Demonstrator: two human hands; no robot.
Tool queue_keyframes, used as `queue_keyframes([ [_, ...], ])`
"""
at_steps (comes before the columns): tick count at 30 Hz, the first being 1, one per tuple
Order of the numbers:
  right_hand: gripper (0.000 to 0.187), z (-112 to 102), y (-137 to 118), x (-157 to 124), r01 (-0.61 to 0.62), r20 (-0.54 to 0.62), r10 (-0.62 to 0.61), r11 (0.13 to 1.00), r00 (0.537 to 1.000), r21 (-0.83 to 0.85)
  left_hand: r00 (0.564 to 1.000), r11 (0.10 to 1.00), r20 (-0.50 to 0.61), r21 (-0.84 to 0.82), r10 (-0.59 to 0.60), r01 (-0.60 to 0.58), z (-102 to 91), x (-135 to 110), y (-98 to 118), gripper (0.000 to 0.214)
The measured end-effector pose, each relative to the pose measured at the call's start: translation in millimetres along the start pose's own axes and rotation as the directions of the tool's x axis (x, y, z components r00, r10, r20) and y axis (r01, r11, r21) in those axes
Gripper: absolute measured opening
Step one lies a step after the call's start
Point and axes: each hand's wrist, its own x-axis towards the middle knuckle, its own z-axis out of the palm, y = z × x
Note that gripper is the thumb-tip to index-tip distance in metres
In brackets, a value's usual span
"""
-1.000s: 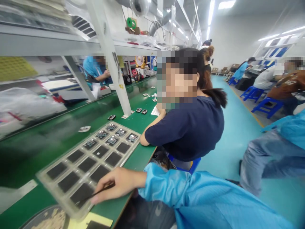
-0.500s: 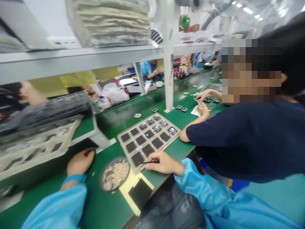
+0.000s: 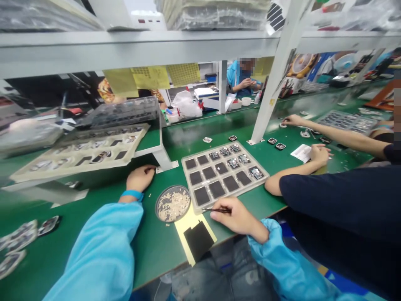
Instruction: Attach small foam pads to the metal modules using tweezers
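Note:
My right hand (image 3: pixel 235 214) grips dark tweezers (image 3: pixel 223 210), their tips over the near edge of a clear compartment tray (image 3: pixel 200 211). Black squares line its cells, and several small circuit boards (image 3: pixel 233 163) sit in the far and right ones. My left hand (image 3: pixel 139 179), with a blue wristband (image 3: pixel 133 194), rests on the green bench by the shelf's foot. Its fingers are curled together, and whatever they may hold is hidden. Between my hands is a round dark dish (image 3: pixel 157 209) of small beige pieces. Below it lies a yellow sheet (image 3: pixel 184 236) with a black pad (image 3: pixel 199 241).
To the left, a low shelf bears a pale parts tray (image 3: pixel 78 170). A metal post (image 3: pixel 266 104) stands beyond the compartment tray. A co-worker's arm (image 3: pixel 291 173) reaches close on the right, beside a white paper (image 3: pixel 301 153). Loose parts (image 3: pixel 23 234) lie at the left.
My view has swung left and down, so the bench items appear shifted right. The co-worker's hands have moved apart. My right hand keeps the tweezers at the tray's near edge.

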Motion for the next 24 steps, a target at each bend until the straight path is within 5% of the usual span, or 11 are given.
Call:
queue_keyframes([
  [24,0.034,2.3,1.6,0.2,-0.003,-0.018,0.002,1.000,1.000,-0.021,1.000,1.000,-0.023,-0.006,-0.003,0.003,-0.7,-1.9,2.5,0.038],
])
